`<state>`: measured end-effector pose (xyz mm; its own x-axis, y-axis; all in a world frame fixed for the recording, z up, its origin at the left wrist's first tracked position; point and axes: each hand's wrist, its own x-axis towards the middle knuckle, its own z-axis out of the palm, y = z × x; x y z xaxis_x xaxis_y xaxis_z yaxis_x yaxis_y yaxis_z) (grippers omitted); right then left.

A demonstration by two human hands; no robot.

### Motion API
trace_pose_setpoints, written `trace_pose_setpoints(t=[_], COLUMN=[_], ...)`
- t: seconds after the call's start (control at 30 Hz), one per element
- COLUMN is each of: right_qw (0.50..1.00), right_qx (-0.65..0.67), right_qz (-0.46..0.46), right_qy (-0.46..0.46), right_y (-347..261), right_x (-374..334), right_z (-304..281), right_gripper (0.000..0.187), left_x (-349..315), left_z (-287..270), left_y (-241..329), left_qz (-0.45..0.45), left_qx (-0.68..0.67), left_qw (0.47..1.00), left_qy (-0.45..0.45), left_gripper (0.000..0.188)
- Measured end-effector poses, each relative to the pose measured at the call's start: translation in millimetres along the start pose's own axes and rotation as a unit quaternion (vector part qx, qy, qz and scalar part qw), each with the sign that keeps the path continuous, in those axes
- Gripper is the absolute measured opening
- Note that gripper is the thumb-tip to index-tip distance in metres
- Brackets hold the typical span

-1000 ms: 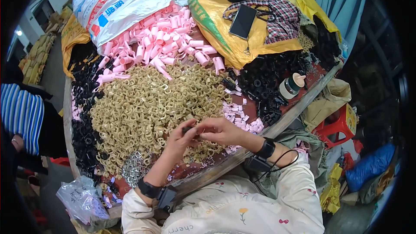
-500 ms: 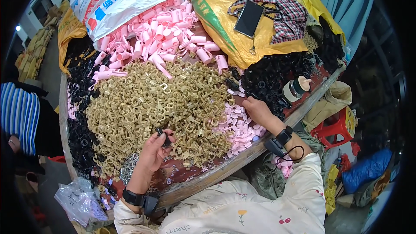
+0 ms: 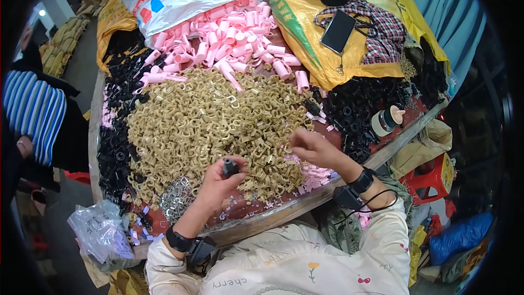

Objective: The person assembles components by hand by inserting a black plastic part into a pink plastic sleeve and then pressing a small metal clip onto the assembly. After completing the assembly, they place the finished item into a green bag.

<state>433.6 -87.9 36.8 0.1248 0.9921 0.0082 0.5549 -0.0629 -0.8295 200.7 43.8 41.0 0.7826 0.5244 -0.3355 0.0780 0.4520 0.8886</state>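
Between the thumb and fingers of my left hand (image 3: 217,183) is a small black plastic tubular part (image 3: 230,167), its end turned upward. That hand is over the front of a wide heap of gold-coloured buckle-like pieces (image 3: 185,114). To its right, my right hand (image 3: 316,148) hangs above the heap's right edge, fingers bent and drawn together. Anything in those fingers is too small or hidden to name. Small pale pink pieces (image 3: 315,177) lie under and beside the right hand. The two hands are apart.
Pink plastic tubes (image 3: 234,41) spill from a white sack (image 3: 185,0) at the back. Black parts (image 3: 349,112) lie right, near a bottle (image 3: 385,121). A phone (image 3: 338,31) rests on a yellow sack (image 3: 305,38). Metal rings (image 3: 178,199) lie front left; another person (image 3: 35,109) stands left.
My right hand has moved left from the pale pink pieces, closer to my left hand. The black part in my left hand has turned end-up. The whole view has shifted somewhat.
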Motion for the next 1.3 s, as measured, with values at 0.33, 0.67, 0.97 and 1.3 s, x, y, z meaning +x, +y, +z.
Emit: trace_pose_setpoints(t=[0.33, 0.67, 0.97, 1.3], right_qw=[0.917, 0.952, 0.979, 0.970], right_qx=[0.345, 0.279, 0.008, -0.047], right_qz=[-0.056, -0.028, -0.201, -0.238], right_qy=[-0.191, -0.127, -0.020, -0.022], right_y=[-78.9, -92.1, -89.0, -95.5], right_x=[53.2, 62.9, 70.1, 65.5], right_z=[54.2, 82.0, 87.1, 85.7], right_gripper=[0.014, 0.011, 0.010, 0.009], left_x=[-23.5, -26.3, -21.2, -33.1], left_z=[1.8, -24.5, -32.1, -42.7], left_y=[11.7, 1.8, -0.4, 1.6], left_qz=[0.179, 0.137, 0.027, -0.026], left_qx=[0.093, -0.044, -0.176, -0.361], left_qw=[0.979, 0.986, 0.981, 0.931], left_qy=[0.022, 0.084, 0.071, -0.049], left_gripper=[0.011, 0.008, 0.011, 0.023])
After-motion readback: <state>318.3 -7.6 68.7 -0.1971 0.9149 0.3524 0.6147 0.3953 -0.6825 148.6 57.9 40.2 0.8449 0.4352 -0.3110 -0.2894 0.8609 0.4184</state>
